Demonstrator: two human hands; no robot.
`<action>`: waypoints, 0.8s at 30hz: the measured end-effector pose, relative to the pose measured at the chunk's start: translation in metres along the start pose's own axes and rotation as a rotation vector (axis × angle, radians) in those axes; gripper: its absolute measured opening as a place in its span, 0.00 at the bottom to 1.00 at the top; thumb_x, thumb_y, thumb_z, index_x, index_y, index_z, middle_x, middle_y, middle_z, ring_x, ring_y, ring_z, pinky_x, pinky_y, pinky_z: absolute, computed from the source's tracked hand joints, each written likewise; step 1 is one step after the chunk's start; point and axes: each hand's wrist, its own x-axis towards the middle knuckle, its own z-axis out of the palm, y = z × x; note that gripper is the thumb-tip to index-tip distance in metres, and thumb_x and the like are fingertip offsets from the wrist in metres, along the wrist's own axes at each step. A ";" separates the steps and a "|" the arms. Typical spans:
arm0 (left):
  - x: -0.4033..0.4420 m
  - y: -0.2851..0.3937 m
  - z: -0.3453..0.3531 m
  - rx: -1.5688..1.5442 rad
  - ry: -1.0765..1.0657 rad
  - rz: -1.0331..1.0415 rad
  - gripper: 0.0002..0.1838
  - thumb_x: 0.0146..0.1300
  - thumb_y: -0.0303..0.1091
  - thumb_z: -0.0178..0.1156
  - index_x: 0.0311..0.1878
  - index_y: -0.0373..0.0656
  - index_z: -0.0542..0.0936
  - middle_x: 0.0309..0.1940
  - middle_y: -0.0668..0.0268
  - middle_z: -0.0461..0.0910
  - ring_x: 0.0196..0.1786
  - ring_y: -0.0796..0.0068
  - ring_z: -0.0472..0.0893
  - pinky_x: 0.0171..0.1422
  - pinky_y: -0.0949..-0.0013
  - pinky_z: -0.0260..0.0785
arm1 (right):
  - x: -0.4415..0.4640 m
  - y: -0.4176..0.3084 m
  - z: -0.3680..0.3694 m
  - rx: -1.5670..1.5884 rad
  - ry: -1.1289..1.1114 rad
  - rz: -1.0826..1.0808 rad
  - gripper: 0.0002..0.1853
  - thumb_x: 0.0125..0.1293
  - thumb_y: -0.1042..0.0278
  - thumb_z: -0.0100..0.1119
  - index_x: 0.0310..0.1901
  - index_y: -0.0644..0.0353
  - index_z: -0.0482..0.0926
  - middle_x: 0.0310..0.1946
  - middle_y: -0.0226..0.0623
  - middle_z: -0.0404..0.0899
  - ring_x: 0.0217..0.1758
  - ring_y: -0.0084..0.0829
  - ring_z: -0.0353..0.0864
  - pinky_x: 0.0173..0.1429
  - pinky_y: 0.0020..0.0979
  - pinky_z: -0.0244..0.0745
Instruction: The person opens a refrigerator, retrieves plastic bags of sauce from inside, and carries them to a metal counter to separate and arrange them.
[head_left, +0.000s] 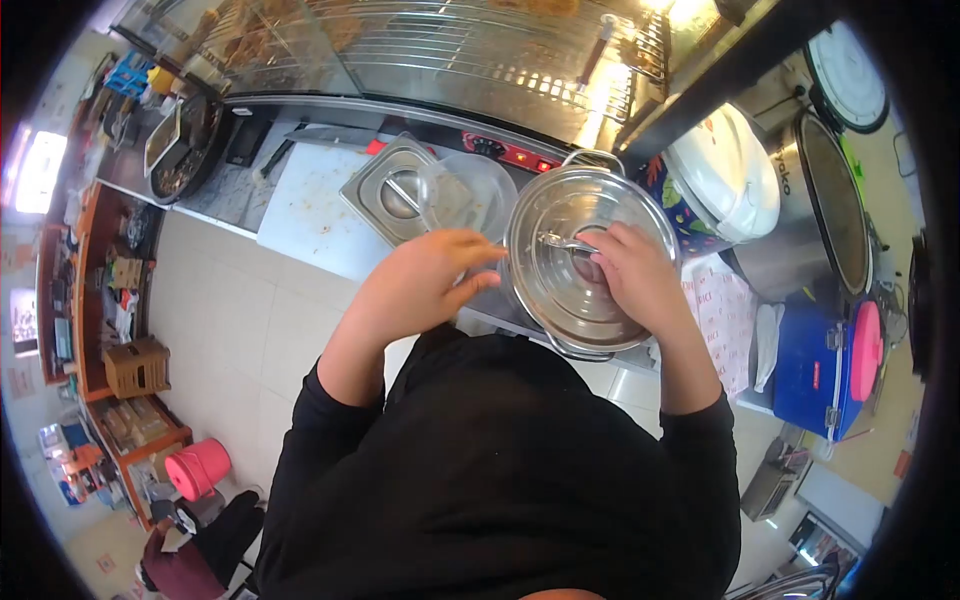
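A round stainless steel pot with loop handles stands in front of me on the counter. Its shiny metal lid lies over the top. The fingers of my right hand are closed around the handle in the middle of this lid. Beside the pot's left rim is my left hand, thumb and fingers apart and nothing between them. Just beyond it sits a clear plastic tub, partly over a steel pan in which a metal utensil handle shows.
A white cutting board with crumbs lies to the left, a knife near it. A lit glass display cabinet fills the back. To the right are a white-lidded container, a tall steel pot and a blue cooler.
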 end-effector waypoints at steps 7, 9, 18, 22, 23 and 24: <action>-0.012 -0.011 0.014 -0.106 0.277 -0.094 0.17 0.60 0.33 0.59 0.53 0.44 0.77 0.50 0.57 0.77 0.52 0.57 0.76 0.55 0.62 0.67 | 0.034 -0.018 -0.044 -0.011 0.178 -0.060 0.15 0.57 0.68 0.59 0.48 0.54 0.77 0.39 0.35 0.75 0.43 0.41 0.74 0.47 0.39 0.68; -0.017 -0.013 0.014 -0.136 0.303 -0.101 0.17 0.60 0.33 0.59 0.53 0.44 0.76 0.50 0.57 0.76 0.52 0.57 0.75 0.56 0.62 0.67 | 0.067 -0.027 -0.065 -0.137 0.397 -0.172 0.17 0.57 0.67 0.60 0.50 0.54 0.76 0.43 0.34 0.75 0.44 0.40 0.74 0.48 0.38 0.68; -0.060 -0.068 -0.019 -0.083 0.499 -0.108 0.14 0.62 0.35 0.57 0.50 0.46 0.77 0.40 0.60 0.78 0.42 0.57 0.78 0.43 0.61 0.70 | 0.131 -0.045 -0.056 -0.718 0.283 0.117 0.19 0.60 0.62 0.58 0.52 0.57 0.71 0.58 0.34 0.66 0.47 0.41 0.75 0.46 0.38 0.73; -0.085 -0.113 -0.045 -0.128 0.550 -0.217 0.12 0.61 0.33 0.58 0.48 0.45 0.79 0.39 0.59 0.79 0.40 0.60 0.79 0.41 0.63 0.70 | 0.116 -0.036 -0.055 -0.721 0.354 0.194 0.16 0.64 0.61 0.53 0.51 0.59 0.70 0.57 0.37 0.66 0.49 0.46 0.74 0.49 0.40 0.71; -0.091 -0.123 -0.051 -0.155 0.566 -0.240 0.12 0.61 0.33 0.58 0.47 0.44 0.79 0.38 0.58 0.79 0.39 0.61 0.79 0.40 0.63 0.70 | 0.112 -0.035 -0.055 -0.737 0.361 0.238 0.16 0.65 0.62 0.52 0.51 0.59 0.70 0.57 0.38 0.66 0.49 0.47 0.73 0.50 0.41 0.71; -0.098 -0.133 -0.057 -0.146 0.549 -0.266 0.11 0.61 0.33 0.58 0.46 0.44 0.80 0.39 0.58 0.79 0.39 0.62 0.79 0.40 0.64 0.70 | 0.109 -0.038 -0.056 -0.711 0.351 0.252 0.16 0.65 0.62 0.52 0.51 0.59 0.70 0.57 0.39 0.66 0.50 0.47 0.73 0.51 0.41 0.70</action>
